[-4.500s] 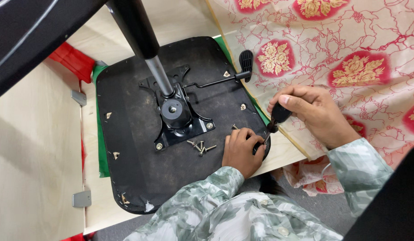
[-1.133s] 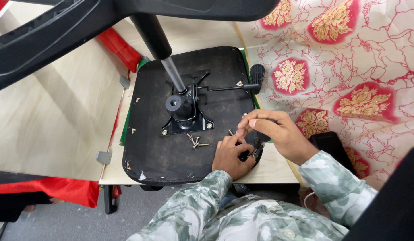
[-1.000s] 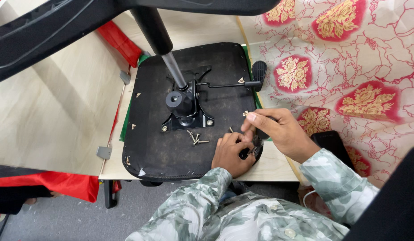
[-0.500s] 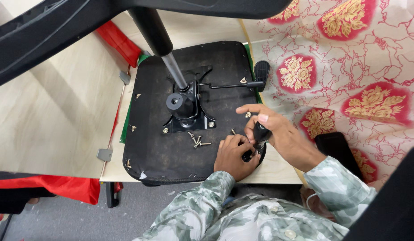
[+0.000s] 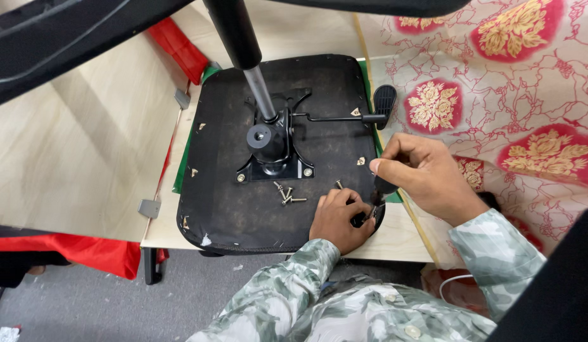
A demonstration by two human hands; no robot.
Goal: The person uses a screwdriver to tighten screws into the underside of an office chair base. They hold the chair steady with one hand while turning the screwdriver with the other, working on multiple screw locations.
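Chair seat base (image 5: 243,209) lies upside down at table (image 5: 85,164) near edge. My right hand (image 5: 427,180), grip clamped on screwdriver (image 5: 381,190), drives at seat's near-right corner. Left hand (image 5: 338,218) curled round bit, steadying. I judge tip may slip, stab fingers; loose screws (image 5: 287,195) could roll.

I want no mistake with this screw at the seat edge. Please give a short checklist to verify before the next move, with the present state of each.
1. Right hand grips the screwdriver: ok.
2. Left hand rests on the black seat underside at the tool tip: ok.
3. Tip seated in a screw head: cannot tell, the fingers hide it.
4. Spare loose screws lie on the seat, close to the left hand: ok.
5. Seat lies flat on the wooden table: ok, though its near edge overhangs slightly.
6. Lever handle apart from both hands: ok.
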